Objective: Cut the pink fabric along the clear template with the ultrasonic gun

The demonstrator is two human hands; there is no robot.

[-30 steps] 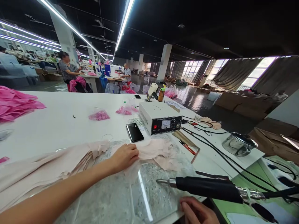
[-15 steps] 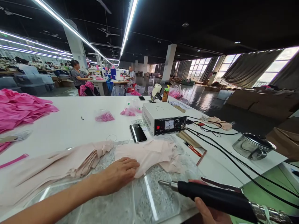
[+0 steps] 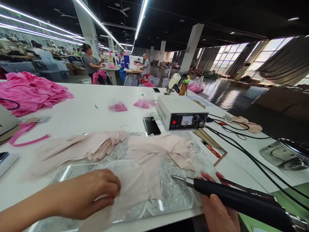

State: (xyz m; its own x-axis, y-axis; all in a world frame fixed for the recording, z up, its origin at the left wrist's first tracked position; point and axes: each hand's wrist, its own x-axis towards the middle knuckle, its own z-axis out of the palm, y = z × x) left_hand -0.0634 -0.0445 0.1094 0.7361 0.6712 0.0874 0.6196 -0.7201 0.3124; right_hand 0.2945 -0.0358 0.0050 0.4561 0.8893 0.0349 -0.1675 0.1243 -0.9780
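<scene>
Hands apart: left hand (image 3: 93,191) is curled over the near end of a pale pink cloth piece (image 3: 145,178), though whether it is pinched or just pressed cannot be told; right hand (image 3: 218,209) is wrapped round a black-handled tool (image 3: 236,198), thumb on top. Compared with a moment ago, the cloth piece has been drawn toward the wearer, off the right-hand cloth stack (image 3: 166,145), and the left hand has been shifted nearer with it. One sheer layer is thus laid out between the hands, its edge just beside the tool's tapered metal tip, not touched by it. The tool was not gripped at first; now it is.

Cloth is thin, matte and limp, backed by a glossy, grey-marbled board (image 3: 178,201). The left-hand cloth stack (image 3: 79,145) is fanned into soft folds at one end. Farther off on the smooth white desk (image 3: 96,119): red-handled snips (image 3: 212,150), black phone (image 3: 151,125), boxy metal control unit (image 3: 183,106) with dial, crumpled bright pink fabric heap (image 3: 33,90) and clear plastic bags (image 3: 117,106) of small pink bits. Beyond, two co-workers (image 3: 90,61) are seated at sewing machines (image 3: 135,61).
</scene>
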